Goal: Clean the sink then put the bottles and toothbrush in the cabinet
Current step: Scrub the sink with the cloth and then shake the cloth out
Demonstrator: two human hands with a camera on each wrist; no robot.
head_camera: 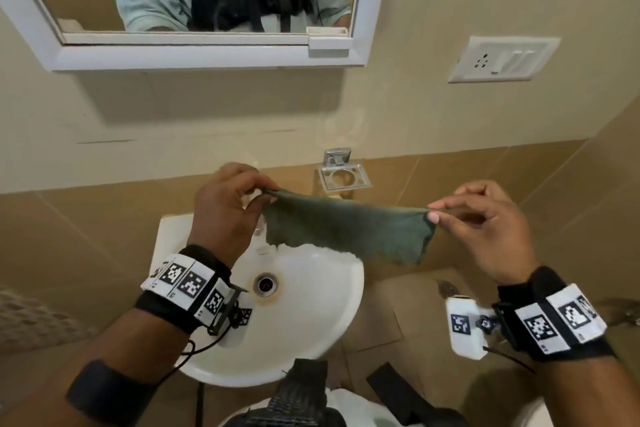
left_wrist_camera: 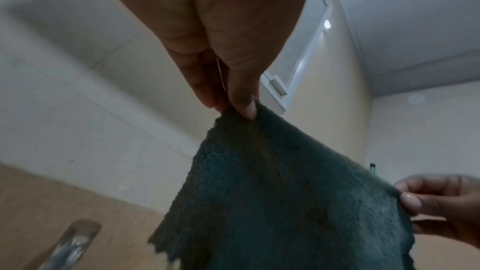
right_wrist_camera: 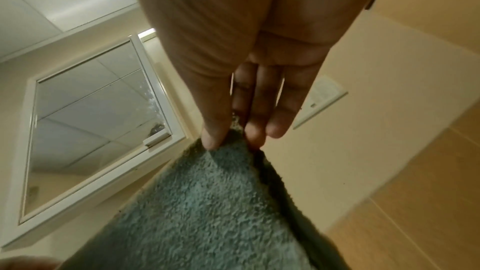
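Note:
A dark green cloth (head_camera: 346, 229) hangs stretched between both hands above the white sink (head_camera: 311, 322). My left hand (head_camera: 266, 191) pinches its left top corner. My right hand (head_camera: 433, 211) pinches the right top corner between thumb and fingers. The left wrist view shows the cloth (left_wrist_camera: 285, 192) hanging from the left hand's (left_wrist_camera: 236, 108) thumb and finger. The right wrist view shows the right hand (right_wrist_camera: 231, 141) nipping the fuzzy cloth (right_wrist_camera: 207, 202). The mirrored cabinet (head_camera: 207, 55) hangs on the wall above, its door closed. No bottles or toothbrush are plainly visible.
A metal soap holder (head_camera: 344, 177) is fixed to the wall behind the sink. A white switch and socket plate (head_camera: 502, 59) sits at the upper right. The drain (head_camera: 265, 283) has a brown stain round it. The tap (left_wrist_camera: 70, 247) shows low in the left wrist view.

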